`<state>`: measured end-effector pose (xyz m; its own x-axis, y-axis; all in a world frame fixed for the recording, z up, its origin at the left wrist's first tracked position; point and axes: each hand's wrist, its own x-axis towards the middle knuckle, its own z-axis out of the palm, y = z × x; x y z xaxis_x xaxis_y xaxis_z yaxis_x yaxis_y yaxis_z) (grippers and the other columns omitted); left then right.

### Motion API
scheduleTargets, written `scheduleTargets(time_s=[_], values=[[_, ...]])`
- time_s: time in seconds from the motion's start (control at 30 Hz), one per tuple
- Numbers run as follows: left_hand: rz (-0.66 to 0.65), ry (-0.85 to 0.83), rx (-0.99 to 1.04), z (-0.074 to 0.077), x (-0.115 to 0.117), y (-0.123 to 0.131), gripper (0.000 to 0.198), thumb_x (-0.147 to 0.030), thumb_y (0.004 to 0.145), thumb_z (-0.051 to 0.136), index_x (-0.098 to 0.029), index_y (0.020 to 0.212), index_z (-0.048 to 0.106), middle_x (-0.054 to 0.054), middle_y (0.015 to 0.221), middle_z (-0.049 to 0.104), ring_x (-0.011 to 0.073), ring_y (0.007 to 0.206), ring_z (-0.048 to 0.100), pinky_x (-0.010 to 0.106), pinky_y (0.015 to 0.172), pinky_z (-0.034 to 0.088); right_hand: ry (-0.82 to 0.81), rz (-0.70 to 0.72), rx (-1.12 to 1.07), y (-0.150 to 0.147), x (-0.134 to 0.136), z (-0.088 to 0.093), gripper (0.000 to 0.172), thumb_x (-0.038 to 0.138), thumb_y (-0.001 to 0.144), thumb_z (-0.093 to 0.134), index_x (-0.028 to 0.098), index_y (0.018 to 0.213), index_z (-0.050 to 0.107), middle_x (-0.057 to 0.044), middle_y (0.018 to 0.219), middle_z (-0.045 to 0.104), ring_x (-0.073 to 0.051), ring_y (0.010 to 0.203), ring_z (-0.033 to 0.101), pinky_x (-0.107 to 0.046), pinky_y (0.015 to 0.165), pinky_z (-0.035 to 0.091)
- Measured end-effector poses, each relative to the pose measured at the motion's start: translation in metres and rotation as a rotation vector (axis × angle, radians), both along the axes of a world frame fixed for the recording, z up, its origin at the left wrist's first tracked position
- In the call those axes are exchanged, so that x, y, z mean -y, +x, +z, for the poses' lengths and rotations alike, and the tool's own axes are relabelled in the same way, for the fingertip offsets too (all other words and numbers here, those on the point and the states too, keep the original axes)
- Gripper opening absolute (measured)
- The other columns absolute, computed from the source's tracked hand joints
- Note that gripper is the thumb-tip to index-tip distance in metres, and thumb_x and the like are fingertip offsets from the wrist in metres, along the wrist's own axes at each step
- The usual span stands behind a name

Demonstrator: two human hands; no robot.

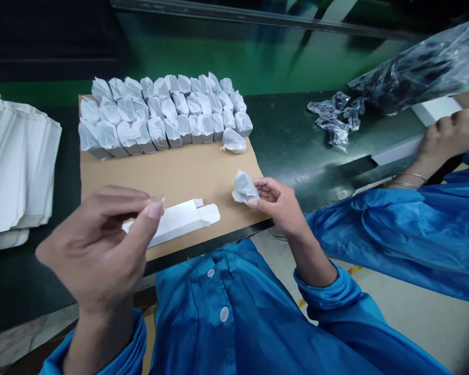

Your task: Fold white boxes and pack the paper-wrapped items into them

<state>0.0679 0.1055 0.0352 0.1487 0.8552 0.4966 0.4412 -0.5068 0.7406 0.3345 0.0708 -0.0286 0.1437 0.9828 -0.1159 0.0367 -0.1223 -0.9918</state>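
My left hand (105, 239) is raised at the lower left, thumb and forefinger pinched on a tiny pale piece too small to name. In my right hand (277, 203) is a small paper-wrapped item (245, 187), held by its right side over the cardboard sheet (133, 174). Between my hands lies a flat white box (180, 220), its flap end open towards the right; my left hand hides part of its left end. Several wrapped pieces (164, 104) stand in rows on the back of the cardboard. A single crumpled one (233, 140) lies in front of their right end.
Stacked white flat boxes (15, 166) lie at the left. Crumpled clear plastic (336, 117) rests on the dark green table (281, 125), with a large plastic bag (422, 73) behind it. Another person's hand (449, 135) and blue sleeve are at the right, near a white box.
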Motion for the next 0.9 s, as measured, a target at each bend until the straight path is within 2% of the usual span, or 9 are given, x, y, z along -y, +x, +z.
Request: scheduleTargets(time_s=[0.07, 0.2, 0.3, 0.4, 0.5, 0.63, 0.77, 0.83, 0.9], values=[[0.028, -0.014, -0.019, 0.003, -0.015, 0.008, 0.003, -0.021, 0.083, 0.073, -0.024, 0.083, 0.072, -0.003, 0.081, 0.071, 0.0159, 0.079, 0.067, 0.03, 0.062, 0.052, 0.045, -0.052, 0.053, 0.013, -0.003, -0.003, 0.043, 0.032, 0.069, 0.086, 0.02, 0.106, 0.069, -0.003, 0.096, 0.074, -0.016, 0.087, 0.068, -0.031, 0.082, 0.056], [-0.092, -0.105, -0.315, -0.003, -0.056, 0.042, 0.008, -0.026, 0.081, 0.074, -0.022, 0.074, 0.073, -0.001, 0.094, 0.075, 0.0158, 0.081, 0.069, 0.027, 0.063, 0.054, 0.117, -0.098, 0.094, 0.027, -0.006, -0.008, 0.041, 0.032, 0.074, 0.083, 0.021, 0.109, 0.068, -0.003, 0.099, 0.074, -0.017, 0.091, 0.068, -0.032, 0.084, 0.056], [-0.124, -0.191, -0.394, -0.012, -0.085, 0.073, 0.008, -0.022, 0.078, 0.074, -0.021, 0.07, 0.072, 0.001, 0.109, 0.075, 0.0195, 0.091, 0.071, 0.037, 0.085, 0.057, 0.114, -0.099, 0.087, 0.029, -0.006, -0.012, 0.043, 0.034, 0.075, 0.083, 0.021, 0.112, 0.067, -0.003, 0.1, 0.073, -0.017, 0.092, 0.068, -0.032, 0.082, 0.056], [-0.134, -0.199, -0.484, -0.023, -0.103, 0.097, 0.011, -0.015, 0.076, 0.068, -0.021, 0.067, 0.068, 0.001, 0.113, 0.075, 0.0224, 0.105, 0.069, 0.04, 0.1, 0.05, 0.105, -0.067, 0.062, 0.03, -0.006, -0.015, 0.041, 0.035, 0.077, 0.081, 0.021, 0.114, 0.066, -0.003, 0.099, 0.072, -0.017, 0.09, 0.067, -0.031, 0.079, 0.056], [-0.12, -0.167, -0.57, -0.034, -0.113, 0.11, 0.013, -0.014, 0.076, 0.062, -0.021, 0.066, 0.065, 0.002, 0.1, 0.077, 0.0217, 0.096, 0.071, 0.036, 0.091, 0.051, 0.145, -0.053, 0.076, 0.036, -0.01, -0.008, 0.039, 0.032, 0.078, 0.08, 0.021, 0.114, 0.066, -0.001, 0.097, 0.072, -0.016, 0.086, 0.067, -0.029, 0.075, 0.056], [-0.035, -0.121, -0.594, -0.043, -0.12, 0.118, 0.013, -0.018, 0.076, 0.06, -0.023, 0.064, 0.063, 0.0, 0.073, 0.071, 0.0182, 0.072, 0.065, 0.031, 0.072, 0.047, 0.264, -0.031, 0.145, 0.048, -0.031, 0.018, 0.036, 0.027, 0.077, 0.079, 0.021, 0.11, 0.068, 0.0, 0.098, 0.072, -0.015, 0.086, 0.067, -0.029, 0.076, 0.056], [0.018, -0.089, -0.553, -0.045, -0.12, 0.122, 0.018, -0.017, 0.074, 0.063, -0.021, 0.058, 0.055, -0.003, 0.062, 0.062, 0.0132, 0.059, 0.054, 0.029, 0.065, 0.041, 0.395, 0.1, 0.071, 0.049, -0.074, 0.045, 0.03, 0.024, 0.073, 0.08, 0.019, 0.101, 0.069, -0.001, 0.1, 0.073, -0.018, 0.092, 0.068, -0.032, 0.081, 0.058], [0.032, -0.107, -0.538, -0.044, -0.118, 0.121, 0.017, -0.017, 0.075, 0.062, -0.02, 0.06, 0.055, -0.005, 0.06, 0.058, 0.0111, 0.057, 0.05, 0.028, 0.063, 0.038, 0.37, 0.163, -0.008, 0.042, -0.1, 0.048, 0.026, 0.025, 0.074, 0.079, 0.022, 0.096, 0.066, 0.001, 0.095, 0.072, -0.017, 0.088, 0.068, -0.031, 0.078, 0.06], [0.042, -0.13, -0.517, -0.041, -0.116, 0.118, 0.012, -0.015, 0.074, 0.061, -0.019, 0.063, 0.058, -0.006, 0.061, 0.058, 0.0099, 0.058, 0.05, 0.026, 0.064, 0.038, 0.291, 0.201, -0.082, 0.033, -0.124, 0.044, 0.027, 0.029, 0.076, 0.08, 0.024, 0.094, 0.061, 0.003, 0.087, 0.068, -0.014, 0.081, 0.067, -0.028, 0.073, 0.061]])
